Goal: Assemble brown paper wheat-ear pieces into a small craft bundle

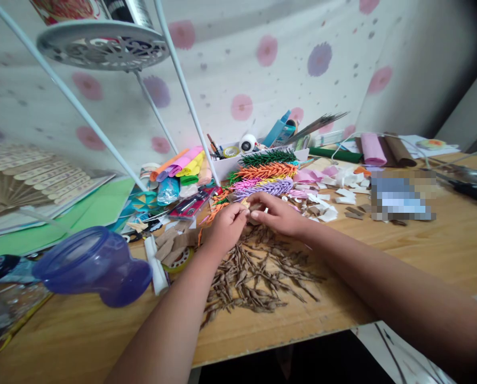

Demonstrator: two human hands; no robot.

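Note:
My left hand [231, 224] and my right hand [273, 214] meet above the middle of the table, fingers pinched together. Whatever small thing lies between the fingertips is mostly hidden, and I cannot make it out. Just below them spreads a pile of twisted brown paper strips [258, 272]. Behind my hands lie bundles of twisted paper sprigs: a purple one [276, 186], an orange one [266, 170] and a dark green one [268, 157]. White paper scraps [346, 196] and brown scraps [354, 213] are scattered to the right of my right hand.
A purple translucent jar [96, 264] and a tape roll [179, 260] stand left of my left forearm. Colourful paper rolls [186, 162] lie by a white metal rack [102, 45]. Brown and pink rolls [373, 149] are at the back right. The table's front edge [274, 349] is near.

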